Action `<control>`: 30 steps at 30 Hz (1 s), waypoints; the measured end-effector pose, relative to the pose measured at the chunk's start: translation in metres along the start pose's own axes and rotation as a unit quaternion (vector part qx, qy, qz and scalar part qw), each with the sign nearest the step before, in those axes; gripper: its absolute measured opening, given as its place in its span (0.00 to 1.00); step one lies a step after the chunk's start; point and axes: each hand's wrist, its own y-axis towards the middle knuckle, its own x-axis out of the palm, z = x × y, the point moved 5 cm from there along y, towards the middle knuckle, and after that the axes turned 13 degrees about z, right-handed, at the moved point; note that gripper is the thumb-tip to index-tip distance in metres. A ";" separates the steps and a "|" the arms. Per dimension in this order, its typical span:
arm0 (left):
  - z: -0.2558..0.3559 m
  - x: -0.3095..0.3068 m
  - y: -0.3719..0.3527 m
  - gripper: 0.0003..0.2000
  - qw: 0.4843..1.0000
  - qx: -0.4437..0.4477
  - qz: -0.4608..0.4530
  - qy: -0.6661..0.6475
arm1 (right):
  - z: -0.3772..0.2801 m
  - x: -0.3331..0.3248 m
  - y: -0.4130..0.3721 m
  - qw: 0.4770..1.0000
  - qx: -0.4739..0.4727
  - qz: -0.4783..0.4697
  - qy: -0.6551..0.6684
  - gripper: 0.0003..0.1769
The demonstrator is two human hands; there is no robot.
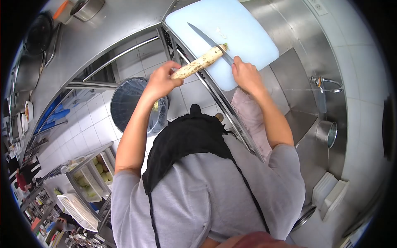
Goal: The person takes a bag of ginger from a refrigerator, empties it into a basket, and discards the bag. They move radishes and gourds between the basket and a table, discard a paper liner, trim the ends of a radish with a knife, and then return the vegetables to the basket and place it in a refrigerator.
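Observation:
A long, pale root vegetable (pixel 198 64) with brown specks is gripped at its near end by my left hand (pixel 162 79), fingers wrapped round it. It slants up to the right, its far end over the light-blue cutting board (pixel 252 35), close to a small greenish-brown piece. My right hand (pixel 247 75) is closed round the handle of a large kitchen knife (pixel 204 36), whose handle is mostly hidden by the fingers. The blade points to the upper left across the board and overlaps the root's far end. A few pale scraps (pixel 221 32) lie on the board.
Below my left hand stands a bin (pixel 131 103) lined with a clear bag. A pink cloth (pixel 252 118) lies at the counter's edge by my right forearm. To the right are a sink tap (pixel 326 84) and a metal pot (pixel 326 133). Vegetable tubs (pixel 89 182) stand lower left.

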 end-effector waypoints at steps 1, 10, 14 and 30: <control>0.006 0.004 0.005 0.18 0.996 0.050 -0.017 0.077 | 0.002 0.001 0.005 1.000 0.000 -0.016 -0.009 0.11; -0.015 0.029 -0.005 0.24 0.988 0.069 -0.052 -0.130 | 0.033 -0.036 0.044 0.979 0.038 0.179 -0.091 0.14; -0.011 0.009 -0.028 0.23 0.965 0.110 -0.025 -0.235 | 0.072 -0.003 0.070 0.974 0.034 0.174 -0.140 0.15; -0.008 -0.018 -0.067 0.21 0.961 0.154 0.078 -0.217 | -0.132 -0.035 -0.033 0.723 -0.050 -0.063 0.687 0.18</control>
